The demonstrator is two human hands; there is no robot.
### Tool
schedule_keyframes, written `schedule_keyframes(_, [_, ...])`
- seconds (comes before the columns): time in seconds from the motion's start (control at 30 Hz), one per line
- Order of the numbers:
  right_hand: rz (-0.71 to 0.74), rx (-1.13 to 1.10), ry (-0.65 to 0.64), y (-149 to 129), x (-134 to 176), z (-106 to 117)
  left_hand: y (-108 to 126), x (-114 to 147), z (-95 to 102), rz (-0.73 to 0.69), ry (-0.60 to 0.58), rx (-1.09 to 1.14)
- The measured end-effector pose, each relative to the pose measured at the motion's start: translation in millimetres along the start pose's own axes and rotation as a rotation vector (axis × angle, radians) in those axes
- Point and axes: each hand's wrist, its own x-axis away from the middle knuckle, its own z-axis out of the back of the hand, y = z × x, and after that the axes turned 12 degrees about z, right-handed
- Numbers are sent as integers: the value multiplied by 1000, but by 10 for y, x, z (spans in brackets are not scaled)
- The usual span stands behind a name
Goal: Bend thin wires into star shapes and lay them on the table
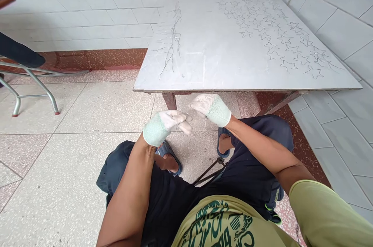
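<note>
Strand [204,125], thin, wire-like, in pinched grip of left hand [166,124] and right hand [212,108], near side of bench [233,68]; bends likely cleanest pinched close.

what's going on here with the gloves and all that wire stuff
A seated person in white gloves is working a thin wire between both hands, in front of the table edge. The left hand and right hand are close together, fingers pinched, and the wire seems to run between them, though it's too fine to make out its shape. On the table, many star-shaped wire pieces spread over the right side, and loose strands lie at the left.
</note>
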Motion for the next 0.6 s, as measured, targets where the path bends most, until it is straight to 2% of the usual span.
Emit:
schedule_keyframes(0.17, [5, 4, -15, -2, 28, 4, -30, -3, -20, 29, -85, 23])
schedule_keyframes(0.27, [16, 31, -15, -10, 25, 20, -35, -1, -35, 36, -31, -52])
schedule_keyframes(0.4, [-1, 50, 15, -81, 22, -10, -54, -61, -48, -70, 34, -79])
schedule_keyframes(0.47, [-3, 54, 23, -124, 24, -45, -93, -142, -42, -108, 9, 8])
schedule_keyframes(0.6, [-34, 35, 66, -132, 15, -102, -228, -360, -28, -133, -112, 263])
